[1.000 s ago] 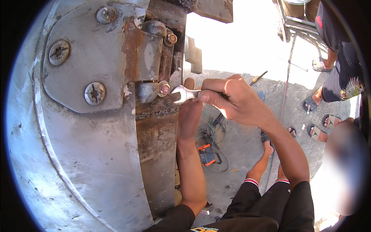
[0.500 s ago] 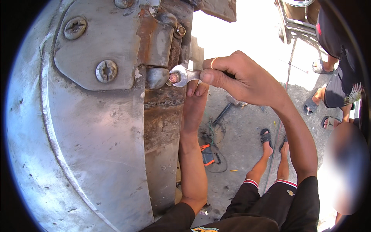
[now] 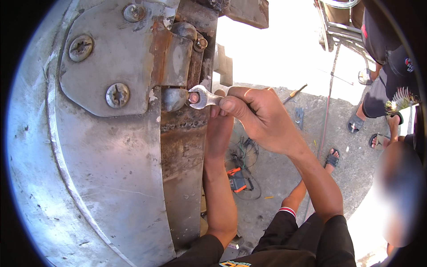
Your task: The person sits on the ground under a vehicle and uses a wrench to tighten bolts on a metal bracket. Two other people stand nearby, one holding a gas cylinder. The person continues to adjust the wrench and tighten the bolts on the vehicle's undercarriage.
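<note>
My right hand (image 3: 262,113) is closed around the shaft of a silver open-end wrench (image 3: 205,97), thumb on top. The wrench's jaw sits around the head of a copper-coloured bolt (image 3: 194,98) beside a rounded metal hinge knuckle (image 3: 175,99). My left hand (image 3: 219,129) reaches up behind the rusty edge, just under the wrench. Its fingertips look curled; the rest of the fingers and anything they hold are hidden. A hinge plate (image 3: 111,58) with slotted, round-headed bolts is fixed to the large grey metal shell (image 3: 111,169).
A second bolt (image 3: 201,43) sits higher on the hinge. On the concrete floor lie an orange and black device (image 3: 237,180) with cables, a yellow-handled tool (image 3: 296,92) and a dark flat bar (image 3: 299,118). Other people in sandals (image 3: 356,123) stand at the right.
The wrench has swung round the bolt: its shaft end and my right hand have come down and left. My left hand stays behind the edge. The view has shifted slightly.
</note>
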`<action>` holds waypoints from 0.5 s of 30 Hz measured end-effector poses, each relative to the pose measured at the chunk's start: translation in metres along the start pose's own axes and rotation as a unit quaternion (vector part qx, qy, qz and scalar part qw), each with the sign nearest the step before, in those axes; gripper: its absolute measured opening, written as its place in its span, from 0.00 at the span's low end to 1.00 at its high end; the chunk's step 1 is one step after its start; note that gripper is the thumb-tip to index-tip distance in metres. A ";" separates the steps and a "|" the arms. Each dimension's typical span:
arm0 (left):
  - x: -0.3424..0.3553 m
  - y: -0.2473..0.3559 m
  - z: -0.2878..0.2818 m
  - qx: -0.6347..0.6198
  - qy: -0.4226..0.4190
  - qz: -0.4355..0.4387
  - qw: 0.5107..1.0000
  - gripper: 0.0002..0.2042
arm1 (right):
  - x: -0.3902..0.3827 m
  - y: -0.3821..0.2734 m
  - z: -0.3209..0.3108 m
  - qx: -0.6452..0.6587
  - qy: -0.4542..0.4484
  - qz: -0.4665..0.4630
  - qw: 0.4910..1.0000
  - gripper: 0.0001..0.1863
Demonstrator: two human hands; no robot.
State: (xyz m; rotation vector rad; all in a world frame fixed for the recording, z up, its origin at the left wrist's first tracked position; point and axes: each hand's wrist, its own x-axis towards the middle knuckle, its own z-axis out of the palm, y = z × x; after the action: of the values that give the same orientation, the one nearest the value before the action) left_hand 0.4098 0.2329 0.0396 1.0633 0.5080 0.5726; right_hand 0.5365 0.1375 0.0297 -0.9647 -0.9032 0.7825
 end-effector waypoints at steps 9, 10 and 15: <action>0.016 0.013 -0.015 -0.259 -0.179 0.051 0.948 0.07 | -0.051 -0.053 0.091 0.471 0.111 0.189 0.855 0.21; 0.018 0.017 -0.025 -0.250 -0.192 0.041 0.948 0.07 | -0.052 -0.055 0.083 0.483 0.074 0.206 0.848 0.20; 0.016 0.009 0.002 -0.297 -0.130 -0.013 0.946 0.05 | -0.050 -0.019 0.046 0.171 0.132 0.070 0.974 0.18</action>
State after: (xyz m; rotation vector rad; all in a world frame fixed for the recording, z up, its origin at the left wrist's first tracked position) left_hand 0.4213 0.2451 0.0472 0.5398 0.0985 0.5064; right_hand 0.4776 0.1024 0.0458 -0.8072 -0.4533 0.8718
